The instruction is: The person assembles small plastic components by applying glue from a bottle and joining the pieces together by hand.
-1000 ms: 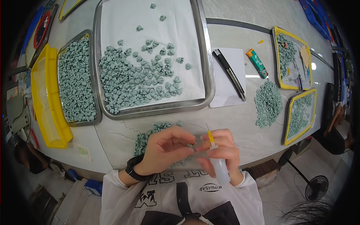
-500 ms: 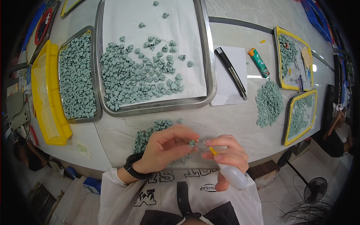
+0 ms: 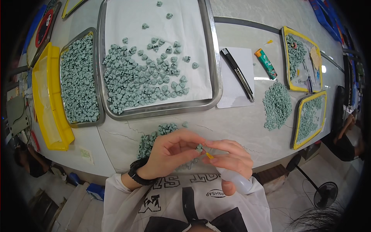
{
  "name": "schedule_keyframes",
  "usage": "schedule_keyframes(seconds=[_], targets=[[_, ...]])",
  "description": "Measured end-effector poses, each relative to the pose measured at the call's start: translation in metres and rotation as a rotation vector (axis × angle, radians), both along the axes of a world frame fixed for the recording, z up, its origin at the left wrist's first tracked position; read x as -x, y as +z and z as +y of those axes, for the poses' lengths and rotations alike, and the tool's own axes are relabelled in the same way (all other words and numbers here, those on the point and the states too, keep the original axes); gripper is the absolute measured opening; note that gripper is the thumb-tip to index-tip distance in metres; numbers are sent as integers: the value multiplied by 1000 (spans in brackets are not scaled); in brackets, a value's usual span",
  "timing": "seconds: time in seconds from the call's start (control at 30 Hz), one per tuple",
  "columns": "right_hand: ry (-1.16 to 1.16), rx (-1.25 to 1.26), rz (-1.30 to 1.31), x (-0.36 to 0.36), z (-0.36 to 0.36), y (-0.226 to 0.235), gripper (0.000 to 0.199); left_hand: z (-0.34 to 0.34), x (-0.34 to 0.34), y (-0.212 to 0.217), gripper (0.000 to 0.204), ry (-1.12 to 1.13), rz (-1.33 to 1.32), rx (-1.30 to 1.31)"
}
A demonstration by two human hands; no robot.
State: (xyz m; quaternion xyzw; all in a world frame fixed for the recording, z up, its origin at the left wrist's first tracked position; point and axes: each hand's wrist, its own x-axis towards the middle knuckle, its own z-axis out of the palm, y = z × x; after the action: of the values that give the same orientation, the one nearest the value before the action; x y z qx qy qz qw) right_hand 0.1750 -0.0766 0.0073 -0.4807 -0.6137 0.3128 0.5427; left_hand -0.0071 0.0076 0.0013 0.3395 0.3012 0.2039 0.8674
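Observation:
My left hand point(image 3: 166, 152), with a black band on its wrist, pinches a small grey-green part point(image 3: 199, 147) between thumb and fingertips. In my right hand point(image 3: 230, 156) is a translucent squeeze bottle point(image 3: 242, 183), gripped low with the fingers curled over it. Its yellow needle tip point(image 3: 209, 155) points at the small part and sits very close to it; whether they touch I cannot tell. The right index finger reaches to the part as well. Behind and under my left hand lies a pile of similar grey-green parts point(image 3: 147, 145), partly hidden by it.
Beyond my hands stands a large metal tray point(image 3: 162, 112) of such parts on white paper. Left of it are a smaller filled tray point(image 3: 101, 112) and a yellow bin point(image 3: 58, 131). To the right lie a utility knife point(image 3: 237, 75), a green tube point(image 3: 266, 63), a heap of tiny pieces point(image 3: 277, 106) and yellow-rimmed trays point(image 3: 295, 147).
My right hand has moved left with the squeeze bottle, bringing its yellow tip up to the small part. My left hand has stayed nearly still, holding the part.

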Motion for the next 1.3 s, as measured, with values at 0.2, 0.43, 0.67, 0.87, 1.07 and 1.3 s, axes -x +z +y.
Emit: schedule_keyframes(seconds=[0.2, 0.43, 0.67, 0.87, 1.07, 1.3], targets=[[-7, 21, -9, -1, 1, 1, 47, 0, 0, -1, 33, -1, -7, 7], [-15, 20, 52, -1, -2, -1, 48, -1, 0, 0, 31, -14, -20, 22], [5, 53, 39, -4, -1, 0, 50, 1, -2, 2, 29, -16, -9, 27], [-122, 152, 4, -12, -9, 2, 30, 0, -1, 1, 26, -7, 14, 13], [-224, 261, -778, -26, 5, -22, 38, -2, 1, -3, 25, 31, 74, -57], [-728, 464, -781, -88, -44, -14, 15, 0, -2, -1, 27, -26, 26, -85]])
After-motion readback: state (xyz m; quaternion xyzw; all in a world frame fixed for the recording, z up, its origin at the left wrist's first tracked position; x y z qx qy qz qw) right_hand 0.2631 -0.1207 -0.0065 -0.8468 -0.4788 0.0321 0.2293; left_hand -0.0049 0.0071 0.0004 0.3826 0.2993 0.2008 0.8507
